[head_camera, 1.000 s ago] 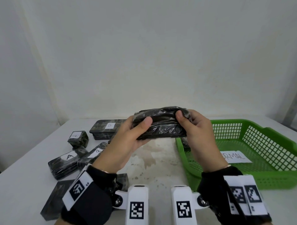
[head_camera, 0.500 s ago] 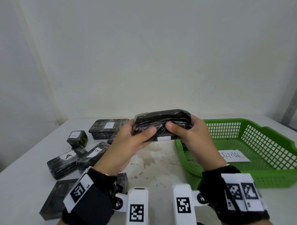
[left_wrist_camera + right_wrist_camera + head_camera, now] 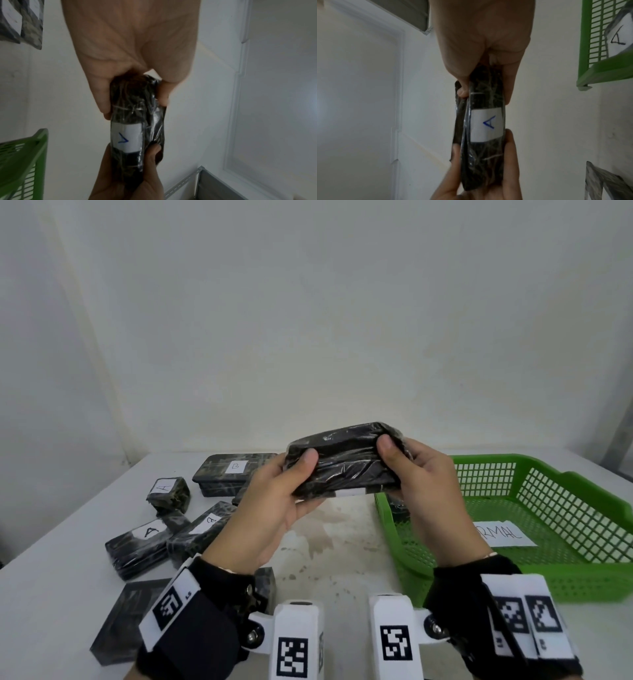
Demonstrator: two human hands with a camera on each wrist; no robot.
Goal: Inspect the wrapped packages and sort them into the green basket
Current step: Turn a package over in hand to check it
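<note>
I hold a black plastic-wrapped package [image 3: 344, 462] in the air above the table, between both hands. My left hand [image 3: 274, 501] grips its left end, thumb on the near face. My right hand [image 3: 419, 484] grips its right end the same way. Its white label with a blue "A" [image 3: 486, 125] faces down toward the table and shows in both wrist views [image 3: 126, 138]. The green basket [image 3: 565, 484] stands to the right, with one wrapped package [image 3: 397, 506] in its near-left corner and a paper label [image 3: 503, 534] on its floor.
Several wrapped packages lie on the table at the left: a long one marked B [image 3: 233, 477], a small cube marked A [image 3: 169, 494], two marked A [image 3: 140, 546] [image 3: 202, 529], and a flat dark one [image 3: 126, 625] near the front. A white wall is close behind.
The package has been turned in my hands: its dark side now faces me and the label has swung to the underside. Both hands kept their grip.
</note>
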